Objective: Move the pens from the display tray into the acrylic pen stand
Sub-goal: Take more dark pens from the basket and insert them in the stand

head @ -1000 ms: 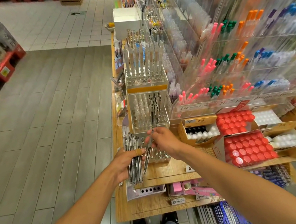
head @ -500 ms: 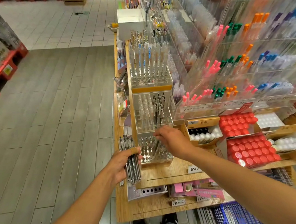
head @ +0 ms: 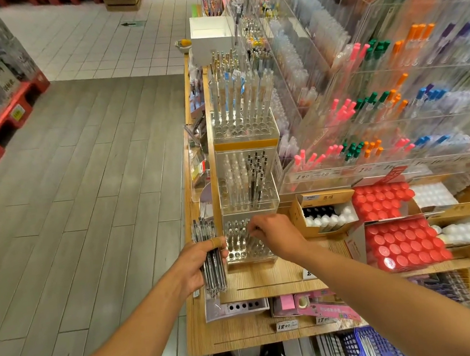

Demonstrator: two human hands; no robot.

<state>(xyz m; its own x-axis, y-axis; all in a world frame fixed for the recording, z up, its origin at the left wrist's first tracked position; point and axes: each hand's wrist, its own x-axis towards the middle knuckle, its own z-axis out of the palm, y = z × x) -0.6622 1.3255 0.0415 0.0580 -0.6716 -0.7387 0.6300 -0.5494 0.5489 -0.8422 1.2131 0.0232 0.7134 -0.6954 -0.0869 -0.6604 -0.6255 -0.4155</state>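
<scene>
Clear plastic and dark barrels make up the bundle of pens [head: 211, 262] that the left hand [head: 199, 264] grips around its middle, fingers curled about the whole sheaf, upright and just beside the near edge of the wooden shelf [head: 266, 278]. Such pens look light and stiff, but smooth; a loose fist could let one slide out, so the bundle is best held at mid-length as it is now, and each single pen pinched near its upper end so the tip goes down first.

A little farther on, the right hand [head: 273, 231] reaches over the lowest tier of the acrylic stand [head: 249, 251], fingers curled as if pinching one pen above the rows of holes; the pen itself is mostly hidden, so I cannot say for sure what it holds. The holes look narrow, and a tilted pen would likely catch on a rim.

Beyond, the middle tier [head: 245, 182] already carries a group of dark pens standing upright, and the top tier [head: 240, 99] holds pale ones. The display tray cannot be made out.
</scene>
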